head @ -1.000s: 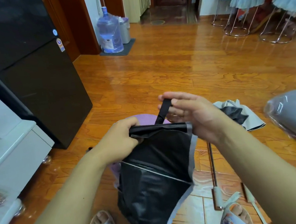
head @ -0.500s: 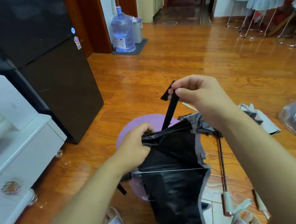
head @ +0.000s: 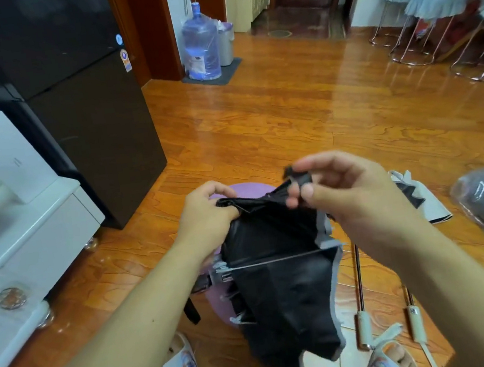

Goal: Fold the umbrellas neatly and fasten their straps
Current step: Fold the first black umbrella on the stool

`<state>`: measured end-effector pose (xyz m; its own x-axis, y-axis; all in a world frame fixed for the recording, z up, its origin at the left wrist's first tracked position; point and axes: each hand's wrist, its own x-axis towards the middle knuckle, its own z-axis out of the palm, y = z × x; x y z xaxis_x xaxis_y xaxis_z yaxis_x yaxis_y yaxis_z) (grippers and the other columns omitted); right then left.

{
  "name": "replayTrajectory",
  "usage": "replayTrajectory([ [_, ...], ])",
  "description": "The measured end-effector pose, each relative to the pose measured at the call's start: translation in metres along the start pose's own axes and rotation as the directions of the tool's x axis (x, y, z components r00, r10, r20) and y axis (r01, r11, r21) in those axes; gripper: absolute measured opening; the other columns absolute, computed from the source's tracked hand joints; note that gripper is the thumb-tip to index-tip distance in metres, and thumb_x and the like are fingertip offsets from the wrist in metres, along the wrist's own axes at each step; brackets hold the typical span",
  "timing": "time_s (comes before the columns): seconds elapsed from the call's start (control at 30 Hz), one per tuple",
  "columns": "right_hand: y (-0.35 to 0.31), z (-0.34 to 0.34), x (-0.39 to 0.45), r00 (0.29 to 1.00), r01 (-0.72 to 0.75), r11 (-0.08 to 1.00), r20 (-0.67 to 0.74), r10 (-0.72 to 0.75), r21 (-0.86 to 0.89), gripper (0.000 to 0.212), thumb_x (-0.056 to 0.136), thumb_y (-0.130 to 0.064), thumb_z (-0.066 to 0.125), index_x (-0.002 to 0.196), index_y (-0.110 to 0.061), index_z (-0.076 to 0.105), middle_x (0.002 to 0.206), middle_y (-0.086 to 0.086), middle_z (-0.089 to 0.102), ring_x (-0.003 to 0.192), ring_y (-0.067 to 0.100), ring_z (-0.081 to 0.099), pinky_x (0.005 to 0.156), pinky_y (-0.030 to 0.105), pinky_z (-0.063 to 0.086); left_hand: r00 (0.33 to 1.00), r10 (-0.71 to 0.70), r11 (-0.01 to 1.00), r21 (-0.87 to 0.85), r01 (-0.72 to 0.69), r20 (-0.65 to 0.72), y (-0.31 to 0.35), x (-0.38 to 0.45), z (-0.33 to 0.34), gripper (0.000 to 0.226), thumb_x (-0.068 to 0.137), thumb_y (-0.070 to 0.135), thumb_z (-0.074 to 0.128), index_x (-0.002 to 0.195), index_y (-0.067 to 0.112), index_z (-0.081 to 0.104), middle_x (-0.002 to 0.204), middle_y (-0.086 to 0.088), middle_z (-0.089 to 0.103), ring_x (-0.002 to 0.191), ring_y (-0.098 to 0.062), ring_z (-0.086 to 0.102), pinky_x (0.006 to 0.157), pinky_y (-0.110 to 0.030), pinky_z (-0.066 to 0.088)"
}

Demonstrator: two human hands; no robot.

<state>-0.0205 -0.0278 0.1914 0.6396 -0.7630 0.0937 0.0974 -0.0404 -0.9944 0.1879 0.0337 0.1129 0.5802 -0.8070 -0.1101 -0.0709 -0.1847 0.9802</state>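
Black umbrella [head: 282, 286] hangs lengthwise downward; right hand [head: 350, 196] pinches strap [head: 300, 180].

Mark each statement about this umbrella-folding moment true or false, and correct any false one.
1. The left hand grips the black umbrella at its top edge. True.
2. The right hand pinches the strap. True.
3. The strap is already wrapped and fastened around the canopy. False: it is held up loose above the fabric, which hangs unrolled.
4. The water bottle stands beside the stools. False: it stands by the door frame, near the black fridge; the stools are at the far right.
5. Two pale umbrella handles lie on the floor near the right foot. True.
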Motion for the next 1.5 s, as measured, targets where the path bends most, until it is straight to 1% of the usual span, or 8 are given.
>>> replayTrajectory([
  [0.2, 0.023, -0.043, -0.021, 0.865, -0.43, 0.835, 0.109, 0.491, -0.344, 0.064, 0.086, 0.01, 0.069, 0.14, -0.018, 0.05, 0.076, 0.009, 0.066, 0.094, 0.029, 0.075, 0.096, 0.035, 0.052, 0.964, 0.244, 0.946, 0.243, -0.212, -0.107, 0.008, -0.011, -0.007, 0.04, 0.082, -0.012, 0.055, 0.078, 0.025, 0.07, 0.083, 0.01, 0.074, 0.07, -0.031, 0.063, 0.057, -0.043, 0.05],
  [0.4, 0.011, -0.043, -0.036, 0.916, -0.381, 0.92, 0.173, 0.363, 0.088, 0.046, 0.08, 0.016, 0.063, 0.121, -0.006, 0.064, 0.084, 0.019, 0.064, 0.081, 0.031, 0.073, 0.073, 0.035, 0.061, 0.935, 0.337, 0.901, 0.328, -0.285, -0.113, 0.01, -0.021, 0.002, 0.04, 0.08, -0.007, 0.057, 0.078, 0.03, 0.07, 0.082, 0.01, 0.074, 0.073, -0.035, 0.063, 0.062, -0.047, 0.051],
  [0.57, -0.009, -0.048, -0.003, 0.977, 0.015, 0.775, -0.174, 0.122, 0.632, 0.033, 0.087, 0.007, 0.056, 0.117, -0.006, 0.061, 0.098, 0.007, 0.073, 0.093, 0.02, 0.073, 0.074, 0.022, 0.059, 0.974, 0.222, 0.925, 0.326, -0.194, -0.051, 0.019, -0.023, 0.009, 0.03, 0.079, -0.006, 0.066, 0.075, 0.024, 0.07, 0.076, 0.006, 0.072, 0.076, -0.019, 0.066, 0.066, -0.034, 0.052],
  [0.7, 0.008, -0.076, 0.043, 0.934, -0.217, 0.976, -0.286, 0.212, 0.017, 0.062, 0.101, -0.021, 0.061, 0.155, -0.019, 0.031, 0.147, 0.009, 0.053, 0.119, 0.028, 0.064, 0.103, 0.043, 0.052, 1.0, -0.025, 0.991, 0.131, 0.026, -0.011, 0.024, -0.022, 0.012, 0.02, 0.074, -0.014, 0.064, 0.075, 0.006, 0.067, 0.068, -0.005, 0.064, 0.066, -0.025, 0.056, 0.062, -0.033, 0.045],
  [0.77, 0.023, -0.078, 0.039, 0.957, -0.269, 0.807, -0.242, 0.161, -0.526, 0.072, 0.098, -0.045, 0.061, 0.158, -0.03, 0.025, 0.159, -0.001, 0.037, 0.138, 0.02, 0.046, 0.11, 0.039, 0.042, 0.992, -0.127, 0.99, 0.049, 0.128, -0.027, 0.024, -0.023, 0.013, 0.019, 0.072, -0.016, 0.061, 0.077, 0.002, 0.067, 0.066, -0.008, 0.058, 0.066, -0.022, 0.053, 0.057, -0.028, 0.038],
  [0.9, 0.034, -0.041, -0.01, 0.973, 0.139, 0.568, 0.218, 0.072, -0.811, 0.091, 0.079, -0.081, 0.054, 0.154, -0.034, 0.034, 0.165, -0.006, 0.022, 0.153, 0.011, 0.01, 0.123, 0.045, 0.021, 0.988, -0.15, 0.982, 0.114, 0.152, -0.021, 0.024, -0.031, 0.019, 0.017, 0.07, -0.014, 0.063, 0.072, 0.003, 0.065, 0.063, -0.008, 0.056, 0.062, -0.02, 0.051, 0.056, -0.027, 0.037],
  [1.1, 0.037, -0.001, -0.025, 0.938, 0.346, -0.059, 0.344, 0.033, -0.936, 0.089, 0.072, -0.057, 0.071, 0.145, -0.019, 0.036, 0.148, 0.007, 0.039, 0.147, 0.034, 0.024, 0.123, 0.056, 0.011, 0.997, 0.006, 0.961, 0.274, -0.026, 0.075, 0.027, -0.046, 0.026, 0.019, 0.067, -0.004, 0.068, 0.073, 0.014, 0.068, 0.068, -0.005, 0.07, 0.065, -0.022, 0.061, 0.064, -0.038, 0.051],
  [1.5, 0.028, -0.025, -0.023, 0.877, 0.448, -0.075, 0.422, 0.227, -0.891, 0.095, 0.072, -0.07, 0.07, 0.148, -0.029, 0.031, 0.149, -0.003, 0.042, 0.15, 0.026, 0.018, 0.124, 0.054, 0.0, 0.913, 0.204, 0.847, 0.404, -0.346, 0.353, 0.026, -0.077, 0.033, 0.039, 0.077, -0.016, 0.061, 0.082, 0.022, 0.068, 0.082, 0.012, 0.074, 0.084, 0.002, 0.069, 0.078, -0.018, 0.05],
])
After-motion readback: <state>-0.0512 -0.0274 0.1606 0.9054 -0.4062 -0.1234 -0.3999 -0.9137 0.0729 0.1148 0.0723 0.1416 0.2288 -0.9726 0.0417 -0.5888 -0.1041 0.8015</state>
